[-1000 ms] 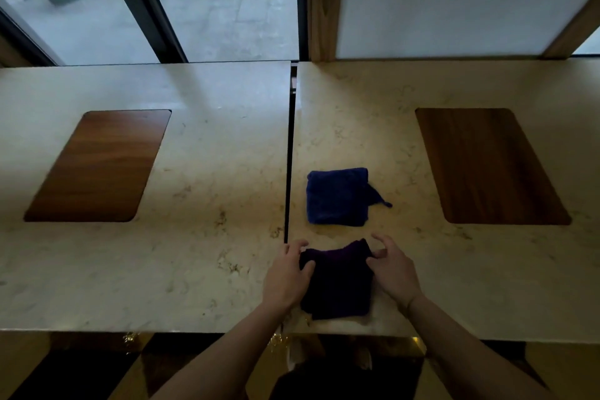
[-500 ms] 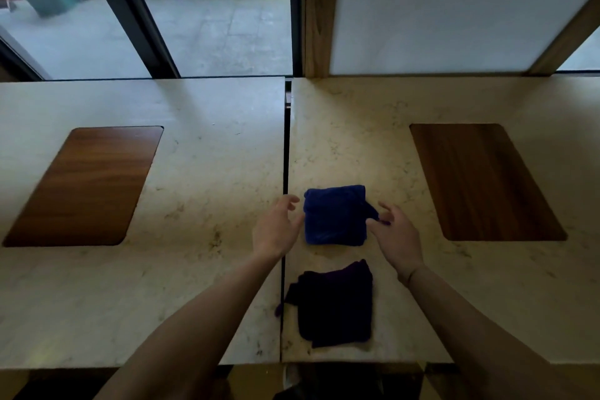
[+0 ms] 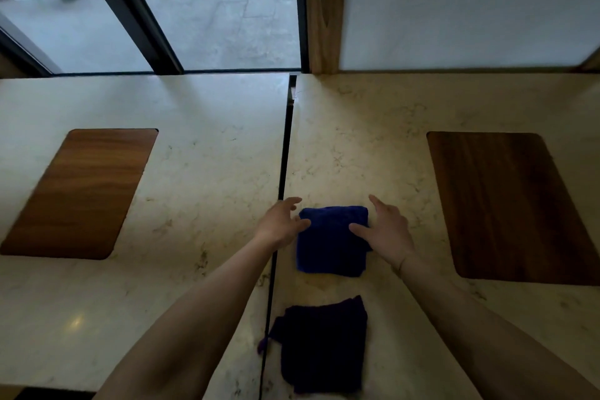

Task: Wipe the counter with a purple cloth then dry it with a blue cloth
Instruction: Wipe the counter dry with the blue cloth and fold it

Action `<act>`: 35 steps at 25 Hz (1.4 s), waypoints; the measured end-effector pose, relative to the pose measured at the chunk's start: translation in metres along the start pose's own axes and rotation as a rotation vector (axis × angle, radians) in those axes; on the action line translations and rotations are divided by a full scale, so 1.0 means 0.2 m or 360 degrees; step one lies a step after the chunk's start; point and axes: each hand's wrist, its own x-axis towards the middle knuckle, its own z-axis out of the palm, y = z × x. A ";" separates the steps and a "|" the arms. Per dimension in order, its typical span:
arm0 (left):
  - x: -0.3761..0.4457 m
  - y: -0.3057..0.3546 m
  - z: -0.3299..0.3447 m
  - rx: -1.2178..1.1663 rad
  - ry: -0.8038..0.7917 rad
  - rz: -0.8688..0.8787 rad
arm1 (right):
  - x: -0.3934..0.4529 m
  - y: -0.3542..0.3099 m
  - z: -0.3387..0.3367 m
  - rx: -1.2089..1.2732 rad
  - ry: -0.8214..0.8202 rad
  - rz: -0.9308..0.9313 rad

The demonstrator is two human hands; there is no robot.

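Note:
A folded blue cloth (image 3: 329,247) lies on the pale marble counter (image 3: 357,156), just right of the dark seam between the two slabs. My left hand (image 3: 281,224) touches the cloth's left edge with fingers spread. My right hand (image 3: 384,232) rests on its right side, thumb on the fabric, fingers apart. Neither hand has closed around the cloth. A folded dark purple cloth (image 3: 323,344) lies flat near the counter's front edge, untouched, between my forearms.
Two inset wooden panels sit in the counter, one at the left (image 3: 81,191) and one at the right (image 3: 513,204). A dark seam (image 3: 282,178) splits the slabs. Behind stand a window (image 3: 211,10), a wooden post (image 3: 324,10) and a white panel (image 3: 470,3).
Both hands left the purple cloth near the front edge and moved forward to the blue cloth, now touching its two sides. The camera view shifted, so both cloths appear lower in the frame.

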 end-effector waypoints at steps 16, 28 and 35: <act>0.01 0.04 -0.06 -0.0166 -0.0162 0.0287 | -0.02 -0.08 0.02 0.0610 -0.0070 -0.0207; -0.37 0.07 -0.53 -0.0379 0.0431 0.0664 | -0.27 -0.58 -0.11 0.0892 0.0178 -0.0802; -0.65 -0.35 -0.83 -0.0494 0.0479 0.0787 | -0.62 -0.89 0.26 0.0993 0.0238 -0.0789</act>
